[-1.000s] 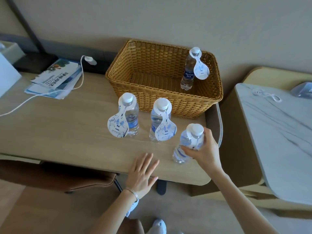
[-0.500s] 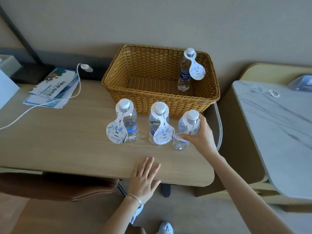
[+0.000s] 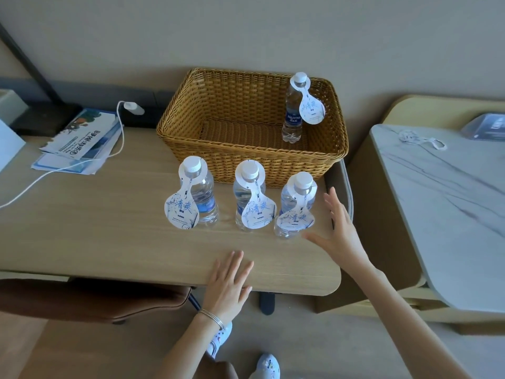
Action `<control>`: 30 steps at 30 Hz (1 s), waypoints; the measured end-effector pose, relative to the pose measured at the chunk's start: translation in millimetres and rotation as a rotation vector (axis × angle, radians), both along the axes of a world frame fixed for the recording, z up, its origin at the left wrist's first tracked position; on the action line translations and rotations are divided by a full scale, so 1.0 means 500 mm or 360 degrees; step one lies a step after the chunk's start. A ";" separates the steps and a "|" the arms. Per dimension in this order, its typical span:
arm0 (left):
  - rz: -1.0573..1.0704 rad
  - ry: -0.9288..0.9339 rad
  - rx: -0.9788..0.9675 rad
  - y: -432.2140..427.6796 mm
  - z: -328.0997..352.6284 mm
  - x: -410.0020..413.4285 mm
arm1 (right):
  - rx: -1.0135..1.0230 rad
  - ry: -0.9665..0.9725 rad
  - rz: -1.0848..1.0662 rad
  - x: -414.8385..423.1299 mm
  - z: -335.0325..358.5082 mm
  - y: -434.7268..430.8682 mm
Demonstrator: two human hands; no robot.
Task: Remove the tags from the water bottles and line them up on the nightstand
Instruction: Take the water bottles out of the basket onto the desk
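Note:
Three clear water bottles stand in a row on the wooden desk (image 3: 95, 231): the left bottle (image 3: 203, 198), the middle bottle (image 3: 243, 199) and the right bottle (image 3: 293, 206). Each wears a white paper tag with blue print hung from its neck. A fourth tagged bottle (image 3: 293, 113) stands upright in the right back corner of the wicker basket (image 3: 218, 157). My right hand (image 3: 337, 232) hovers with fingers spread just right of the right bottle, touching nothing. My left hand (image 3: 228, 285) rests flat on the desk's front edge.
A marble-topped nightstand (image 3: 451, 214) stands to the right, with a loose tag (image 3: 419, 139) and a clear packet (image 3: 486, 127) on it. Brochures (image 3: 79, 138) and a white cable (image 3: 54, 170) lie at the desk's left. A brown chair (image 3: 90, 299) is tucked under the desk.
My right hand set the right bottle down beside the other two and let go, pulling back to the right. My left hand stayed on the desk edge.

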State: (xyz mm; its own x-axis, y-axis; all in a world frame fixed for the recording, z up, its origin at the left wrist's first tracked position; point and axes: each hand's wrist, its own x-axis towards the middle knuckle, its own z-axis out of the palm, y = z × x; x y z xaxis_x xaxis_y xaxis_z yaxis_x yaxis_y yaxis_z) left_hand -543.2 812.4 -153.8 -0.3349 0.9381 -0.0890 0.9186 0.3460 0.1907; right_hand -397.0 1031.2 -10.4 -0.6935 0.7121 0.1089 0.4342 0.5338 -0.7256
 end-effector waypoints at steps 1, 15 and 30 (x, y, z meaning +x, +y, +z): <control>-0.0005 -0.0020 0.0004 -0.004 0.007 -0.006 | 0.0014 -0.0007 -0.0003 0.015 0.007 0.004; -0.0173 0.0319 0.1021 0.034 0.418 -0.181 | 0.0512 0.0083 0.0113 -0.127 0.216 0.113; -0.0430 0.0319 0.0458 0.303 0.368 -0.545 | 0.0455 -0.0113 -0.0143 -0.355 0.205 0.282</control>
